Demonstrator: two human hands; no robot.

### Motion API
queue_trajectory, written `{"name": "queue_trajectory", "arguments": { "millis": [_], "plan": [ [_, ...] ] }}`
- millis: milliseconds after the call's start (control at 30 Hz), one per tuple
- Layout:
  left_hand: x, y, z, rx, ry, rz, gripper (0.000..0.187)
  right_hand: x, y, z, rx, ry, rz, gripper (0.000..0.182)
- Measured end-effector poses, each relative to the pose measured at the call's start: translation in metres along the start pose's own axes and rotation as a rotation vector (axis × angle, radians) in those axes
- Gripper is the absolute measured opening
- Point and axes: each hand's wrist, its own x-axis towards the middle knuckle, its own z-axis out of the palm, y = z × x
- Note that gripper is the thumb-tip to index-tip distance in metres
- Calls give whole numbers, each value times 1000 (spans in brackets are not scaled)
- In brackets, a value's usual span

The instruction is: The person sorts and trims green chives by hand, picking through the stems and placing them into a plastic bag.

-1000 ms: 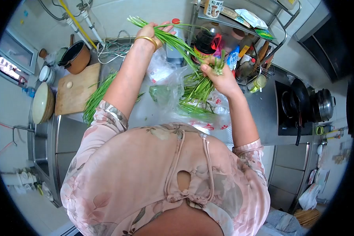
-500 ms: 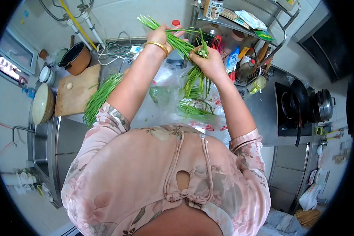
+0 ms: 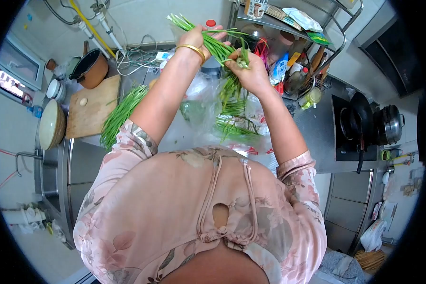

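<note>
My left hand (image 3: 194, 41), with a gold bangle at its wrist, is closed around a bunch of garlic chives (image 3: 217, 48). The white ends of the stems point to the upper left. Just right of it, my right hand (image 3: 248, 71) pinches a small wad of leaves at the bunch's leafy end. Limp leaves hang below the right hand. Beneath both hands, more chives (image 3: 234, 125) lie on a clear plastic bag (image 3: 204, 92) on the counter. Another pile of chives (image 3: 123, 116) rests beside my left forearm.
At left are a cutting board (image 3: 92, 113) with a small pale round item, a brown pot (image 3: 93, 68) and a large bowl (image 3: 51, 124). A metal rack (image 3: 288, 28) with bottles and packets stands behind right. A wok (image 3: 362, 116) sits on the stove at far right.
My right hand has curled more tightly around the wad of leaves at the bunch's end. My left hand keeps its hold on the bunch, nearly in place.
</note>
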Motion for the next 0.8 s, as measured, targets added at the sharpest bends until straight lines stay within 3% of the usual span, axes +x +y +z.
{"name": "queue_trajectory", "arguments": {
  "millis": [100, 233, 367, 633, 800],
  "plan": [
    [7, 9, -7, -102, 56, -15, 16, -10, -16, -10, 80, 18, -162, 11],
    [7, 20, -12, -185, 119, 13, 23, -23, -11, -39, 134, -50, 94, 7],
    [2, 29, -10, -208, 105, 23, 24, -45, -6, -64, 255, -162, 160, 8],
    [5, 28, -11, -171, 58, 20, 36, -58, -10, -62, 502, -161, 277, 10],
    [-6, 27, -5, -150, 61, 23, 34, -49, 0, -43, 299, -258, 293, 13]
  ]
}}
